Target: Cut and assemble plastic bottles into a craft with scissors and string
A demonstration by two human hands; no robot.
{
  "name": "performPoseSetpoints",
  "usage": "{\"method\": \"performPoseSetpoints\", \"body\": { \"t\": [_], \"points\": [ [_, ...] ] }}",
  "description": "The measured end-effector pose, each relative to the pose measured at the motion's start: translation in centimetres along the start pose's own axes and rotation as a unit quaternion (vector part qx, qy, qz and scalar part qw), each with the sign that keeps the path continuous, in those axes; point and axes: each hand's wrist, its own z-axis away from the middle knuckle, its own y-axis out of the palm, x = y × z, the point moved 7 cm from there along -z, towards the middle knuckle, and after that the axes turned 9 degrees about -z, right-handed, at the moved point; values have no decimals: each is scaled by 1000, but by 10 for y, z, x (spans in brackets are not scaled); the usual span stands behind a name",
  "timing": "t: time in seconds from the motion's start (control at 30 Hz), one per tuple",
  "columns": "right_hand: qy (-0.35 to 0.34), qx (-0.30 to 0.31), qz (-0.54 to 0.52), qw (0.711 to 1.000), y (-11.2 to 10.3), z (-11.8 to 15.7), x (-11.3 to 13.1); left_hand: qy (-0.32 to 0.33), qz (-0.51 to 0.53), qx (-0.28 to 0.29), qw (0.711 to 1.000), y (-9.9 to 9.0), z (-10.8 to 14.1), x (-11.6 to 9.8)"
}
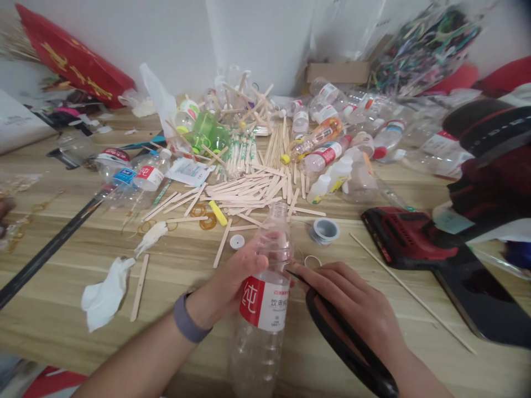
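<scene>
Clear plastic bottle (265, 307) with a red-and-white label stands neck up in front of the person, at the near side of the wooden worktop (53, 309), its base running out at the lower edge of the view. The left hand (236, 271), a grey band (191, 319) on its wrist, is closed around the bottle above the label. The right hand (352, 293) holds black-handled scissors (352, 337), the blades against the bottle's side just above the label; how far they are parted cannot be told. Left of the bottle lie crumpled tissue (108, 296) and a single flat stick (140, 287); to the right, a thin rod (410, 293) slants below a red-and-black power tool (404, 237). Just beyond the hands are a small white disc (237, 242), a round grey container (326, 230), rubber bands (207, 222) and a yellow piece (218, 213). Farther off, flat wooden sticks (244, 190) spread in a loose heap, with green bottles (206, 130) behind and more plastic bottles (327, 152) to the right. At the back, a cardboard box (338, 72) sits near the pale wall (265, 33).
</scene>
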Motion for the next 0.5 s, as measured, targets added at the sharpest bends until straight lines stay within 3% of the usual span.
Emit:
{"method": "performPoseSetpoints", "body": {
  "t": [0.23,0.5],
  "points": [
    [-22,-15,52,998,-1,-4,4,-6,-21,-39,999,-6,0,-1],
    [-14,-1,41,999,1,-3,3,-7,-15,-27,999,-7,-4,2]
  ]
}}
